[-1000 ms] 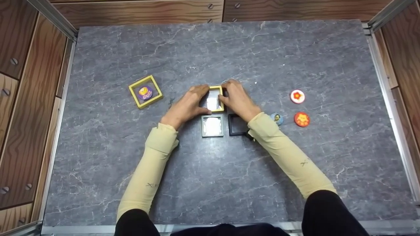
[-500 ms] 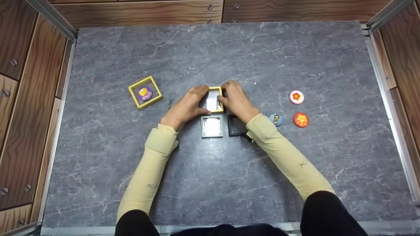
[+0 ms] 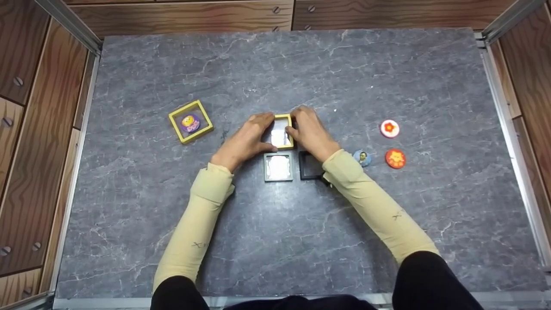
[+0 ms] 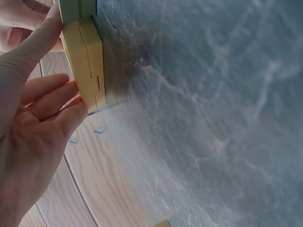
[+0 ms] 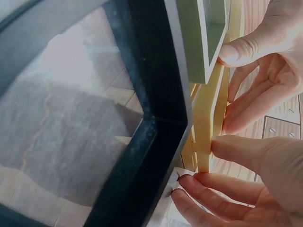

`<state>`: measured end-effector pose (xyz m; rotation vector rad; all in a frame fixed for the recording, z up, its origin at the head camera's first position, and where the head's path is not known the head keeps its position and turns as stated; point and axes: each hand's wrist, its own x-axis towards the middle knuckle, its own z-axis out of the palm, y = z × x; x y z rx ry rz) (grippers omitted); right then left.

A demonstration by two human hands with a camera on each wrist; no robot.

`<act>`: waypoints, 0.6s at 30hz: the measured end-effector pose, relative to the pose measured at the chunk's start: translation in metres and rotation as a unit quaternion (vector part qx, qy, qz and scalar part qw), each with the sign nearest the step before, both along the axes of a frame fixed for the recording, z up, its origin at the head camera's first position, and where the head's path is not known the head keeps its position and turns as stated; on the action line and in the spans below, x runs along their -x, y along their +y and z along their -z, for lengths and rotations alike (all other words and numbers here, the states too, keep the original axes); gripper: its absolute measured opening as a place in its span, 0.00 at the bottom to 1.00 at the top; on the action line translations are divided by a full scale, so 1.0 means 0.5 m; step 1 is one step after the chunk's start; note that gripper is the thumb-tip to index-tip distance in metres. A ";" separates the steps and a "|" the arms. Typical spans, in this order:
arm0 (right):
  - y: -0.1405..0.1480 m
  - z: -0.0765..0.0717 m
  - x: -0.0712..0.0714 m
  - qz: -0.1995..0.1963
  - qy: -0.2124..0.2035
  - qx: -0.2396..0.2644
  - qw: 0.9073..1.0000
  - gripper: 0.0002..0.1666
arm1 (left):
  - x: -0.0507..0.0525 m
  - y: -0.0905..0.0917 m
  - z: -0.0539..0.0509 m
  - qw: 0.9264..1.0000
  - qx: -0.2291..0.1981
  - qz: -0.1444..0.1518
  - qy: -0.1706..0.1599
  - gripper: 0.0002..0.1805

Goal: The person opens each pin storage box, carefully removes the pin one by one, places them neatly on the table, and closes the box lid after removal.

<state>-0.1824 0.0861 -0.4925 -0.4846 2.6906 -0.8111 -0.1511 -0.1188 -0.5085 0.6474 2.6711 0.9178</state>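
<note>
The left hand (image 3: 244,140) and right hand (image 3: 313,132) are bare. Just behind them, at the wrists, sit thick folded cuffs (image 3: 211,184) of pale yellow cloth; a small bit juts from the left one's inner side. Close-fitting yellow sleeves, the left sleeve (image 3: 189,226) and the right sleeve (image 3: 379,206), cover the forearms, creased in places. Each bears dark handwritten marks (image 3: 397,215) including an X-like sign. Farther back from the hands, black upper sleeves (image 3: 424,280) overlap the yellow; between them shows a dark garment (image 3: 297,302).

Head view downward; close wrist views share yellow frame (image 4: 86,64).
</note>
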 end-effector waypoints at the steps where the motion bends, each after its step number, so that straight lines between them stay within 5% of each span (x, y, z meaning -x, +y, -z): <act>1: 0.000 0.000 -0.001 0.000 -0.001 -0.001 1.000 0.21 | 0.000 0.000 0.000 1.000 0.001 0.000 0.000 0.49; 18: 0.000 0.006 -0.003 0.002 0.002 -0.008 1.000 0.20 | -0.005 0.000 0.002 1.000 0.011 0.000 0.001 0.47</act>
